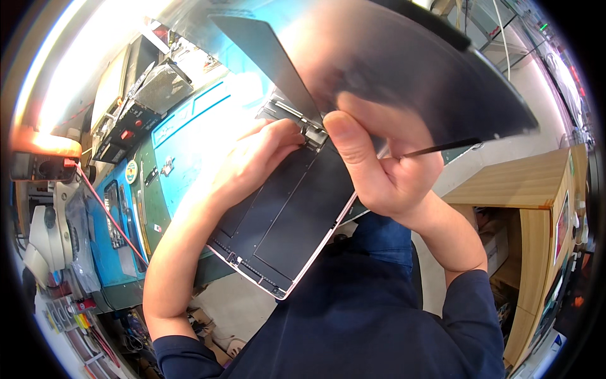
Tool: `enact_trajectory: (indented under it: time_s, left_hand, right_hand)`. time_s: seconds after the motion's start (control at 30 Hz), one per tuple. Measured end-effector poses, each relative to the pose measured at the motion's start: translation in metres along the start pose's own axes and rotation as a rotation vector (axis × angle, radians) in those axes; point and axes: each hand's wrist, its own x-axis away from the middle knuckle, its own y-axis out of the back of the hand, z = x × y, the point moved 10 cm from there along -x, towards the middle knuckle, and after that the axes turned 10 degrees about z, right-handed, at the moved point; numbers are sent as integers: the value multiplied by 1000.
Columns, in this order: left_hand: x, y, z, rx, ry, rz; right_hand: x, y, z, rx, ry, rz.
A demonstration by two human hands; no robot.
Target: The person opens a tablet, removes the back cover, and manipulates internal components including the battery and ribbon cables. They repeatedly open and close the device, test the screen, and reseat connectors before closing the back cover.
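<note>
An opened tablet's body (pixel 297 221) lies at a slant before me, its flat black battery cells and pale rim bare. Its glossy dark screen panel (pixel 404 57) is raised and tilted over the far part of the body. My right hand (pixel 391 170) grips the panel's lower edge, thumb on the near side and fingers curled round it. Over the body's far left part, my left hand (pixel 252 158) has its fingers bent together beside a small metal connector area (pixel 312 136). Its fingertips are partly hidden, so whatever they pinch does not show.
A blue work mat (pixel 196 126) covers the bench, with small parts and tools at left. A black bench device (pixel 136 120) stands at the back left. From a meter (pixel 44 158) runs a red cable (pixel 107 211). A wooden cabinet (pixel 517 183) stands at right.
</note>
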Motion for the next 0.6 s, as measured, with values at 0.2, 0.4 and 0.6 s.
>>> enact_trajectory:
  time_s: [0.2, 0.4, 0.6]
  left_hand:
    - [3, -1, 1, 1, 12, 25]
    - [3, 0, -3, -6, -46, 16]
    - [2, -1, -19, -137, -128, 46]
  right_hand:
    - [1, 1, -1, -4, -9, -9]
    - [1, 1, -2, -14, 1, -5]
    - [0, 1, -2, -15, 0, -5]
